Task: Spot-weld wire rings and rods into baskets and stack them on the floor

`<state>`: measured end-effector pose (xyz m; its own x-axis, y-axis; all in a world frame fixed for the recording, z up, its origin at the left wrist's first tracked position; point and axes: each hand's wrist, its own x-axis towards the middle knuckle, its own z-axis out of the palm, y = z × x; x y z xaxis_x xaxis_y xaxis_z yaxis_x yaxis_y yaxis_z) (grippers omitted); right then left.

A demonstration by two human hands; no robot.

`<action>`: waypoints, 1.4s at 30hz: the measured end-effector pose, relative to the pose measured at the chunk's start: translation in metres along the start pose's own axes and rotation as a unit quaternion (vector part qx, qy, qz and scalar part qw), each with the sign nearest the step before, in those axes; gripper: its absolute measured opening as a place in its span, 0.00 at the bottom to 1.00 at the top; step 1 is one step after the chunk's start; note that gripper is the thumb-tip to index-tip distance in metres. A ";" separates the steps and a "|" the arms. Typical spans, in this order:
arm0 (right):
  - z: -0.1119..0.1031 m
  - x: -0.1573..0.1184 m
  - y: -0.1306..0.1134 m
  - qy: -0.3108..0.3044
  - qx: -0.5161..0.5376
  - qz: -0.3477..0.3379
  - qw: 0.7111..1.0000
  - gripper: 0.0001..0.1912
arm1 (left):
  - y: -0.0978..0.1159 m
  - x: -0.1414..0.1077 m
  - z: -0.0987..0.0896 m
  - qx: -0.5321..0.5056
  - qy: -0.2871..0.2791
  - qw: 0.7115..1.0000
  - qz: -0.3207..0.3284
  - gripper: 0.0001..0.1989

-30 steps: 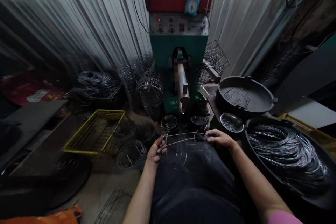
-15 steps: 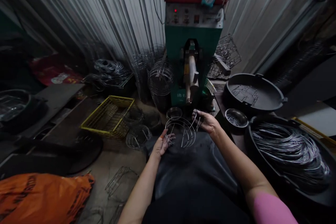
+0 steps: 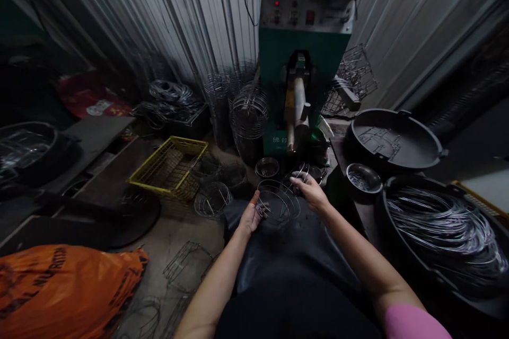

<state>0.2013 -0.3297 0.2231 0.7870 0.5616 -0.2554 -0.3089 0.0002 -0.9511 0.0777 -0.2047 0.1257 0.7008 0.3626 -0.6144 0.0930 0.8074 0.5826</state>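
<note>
Between my hands, above the dark apron [image 3: 286,265] on my lap, is a round wire frame [image 3: 278,212] made of thin, shiny rings. My left hand [image 3: 251,215] is closed on its left edge, the thumb on the outer side. On the other side my right hand [image 3: 307,188] pinches a bent wire piece [image 3: 304,170] that stands up from its fingers. Whether that piece touches the rings I cannot tell. Straight ahead stands a green machine [image 3: 274,63], its electrode arm [image 3: 299,100] above and beyond my hands.
At right are a large basin of wire rings [image 3: 449,233], a small metal bowl [image 3: 363,178] and a black pan [image 3: 397,137]. To the left lie a yellow basket [image 3: 169,167], loose wire frames [image 3: 212,199] and an orange sack [image 3: 67,291]. A metal bowl [image 3: 267,168] sits below the machine.
My right hand has turned and come down slightly, its fingers now closer together around the bent wire piece. The wire frame lies flatter. The whole view has shifted a little.
</note>
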 end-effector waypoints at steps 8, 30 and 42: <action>-0.015 -0.046 0.012 -0.108 -0.143 -0.052 0.982 0.19 | -0.029 -0.021 -0.031 0.048 -0.037 0.998 0.023 0.27; 0.005 -0.082 0.014 -0.279 -0.301 -0.092 0.907 0.13 | 0.029 -0.034 -0.011 0.611 0.028 0.756 0.233 0.26; -0.049 -0.022 0.083 0.122 -0.500 -0.088 0.853 0.16 | 0.043 0.025 0.052 0.436 -0.209 0.796 0.365 0.20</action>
<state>0.1849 -0.3825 0.1414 0.8991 0.4377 -0.0057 0.3403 -0.7071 -0.6198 0.1355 -0.1848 0.1633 0.9505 0.2527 0.1809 -0.1187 -0.2427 0.9628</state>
